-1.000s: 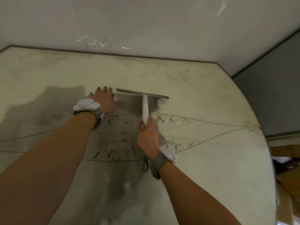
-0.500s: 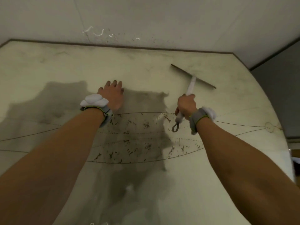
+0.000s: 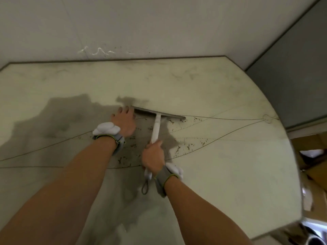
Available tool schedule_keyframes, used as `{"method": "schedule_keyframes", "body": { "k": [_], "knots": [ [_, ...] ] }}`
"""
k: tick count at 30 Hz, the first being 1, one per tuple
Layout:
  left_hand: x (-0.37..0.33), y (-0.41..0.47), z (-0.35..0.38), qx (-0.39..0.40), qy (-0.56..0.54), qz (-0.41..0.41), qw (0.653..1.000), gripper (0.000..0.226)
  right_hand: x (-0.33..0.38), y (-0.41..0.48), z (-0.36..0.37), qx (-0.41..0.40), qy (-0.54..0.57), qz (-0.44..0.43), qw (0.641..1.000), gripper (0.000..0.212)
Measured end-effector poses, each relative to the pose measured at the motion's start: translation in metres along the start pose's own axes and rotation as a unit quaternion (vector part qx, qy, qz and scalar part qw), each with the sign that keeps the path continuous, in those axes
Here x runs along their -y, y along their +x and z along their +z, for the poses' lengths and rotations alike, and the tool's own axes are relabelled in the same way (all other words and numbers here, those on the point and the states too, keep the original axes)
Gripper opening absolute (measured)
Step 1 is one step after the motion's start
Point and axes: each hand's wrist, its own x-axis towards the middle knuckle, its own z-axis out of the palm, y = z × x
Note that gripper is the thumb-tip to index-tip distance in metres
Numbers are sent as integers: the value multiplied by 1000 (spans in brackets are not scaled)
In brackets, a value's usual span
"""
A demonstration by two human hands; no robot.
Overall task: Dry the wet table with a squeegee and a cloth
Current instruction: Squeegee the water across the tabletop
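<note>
A white wall (image 3: 159, 23) with a few pale scratch marks runs along the far edge of the pale, marble-patterned table top (image 3: 221, 174), and a grey panel (image 3: 300, 68) closes the corner to my right. Past the table's curved right edge sit brown cardboard boxes (image 3: 313, 172), blurred. Thin dark curved lines, dotted lines and dark flecks cross the surface under my arms. A dark grey patch (image 3: 58, 121) spreads to the left and beneath me; I cannot tell whether it is water or shadow.

The white-handled squeegee with its long grey blade (image 3: 156, 127) lies near the middle of the table, blade edge down on the surface and running crosswise, handle pointing back at me. My right hand (image 3: 153, 155) is clenched round the lower handle, and the grey hanging loop (image 3: 145, 187) trails below my fist. My left hand (image 3: 124, 123) lies flat on the table grasping nothing, fingers stretched forward, fingertips just beside the blade's left end. Both wrists carry grey straps with white pods (image 3: 106, 129).
</note>
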Motion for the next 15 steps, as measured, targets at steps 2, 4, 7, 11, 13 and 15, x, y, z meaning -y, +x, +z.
{"method": "schedule_keyframes", "body": {
  "k": [2,4,7,11,13,15],
  "knots": [
    [-3,-12,3,13,-3,5,1000,51,-20,-19,-5,34,4,-56,998,23],
    [-3,-18,7,8,-1,7,1000,50,-32,-24,-13,30,16,-68,997,22],
    [-8,-32,13,0,-1,15,1000,50,-44,-15,-45,8,58,-79,995,26],
    [-18,-57,21,-18,-4,-4,1000,51,-52,26,-109,-19,171,-22,985,30],
    [-18,-81,34,-29,-2,-12,1000,51,-54,47,-133,-36,144,4,989,40],
    [-11,-104,49,-27,5,-19,999,51,-52,48,-141,-34,85,12,996,39]
  ]
}}
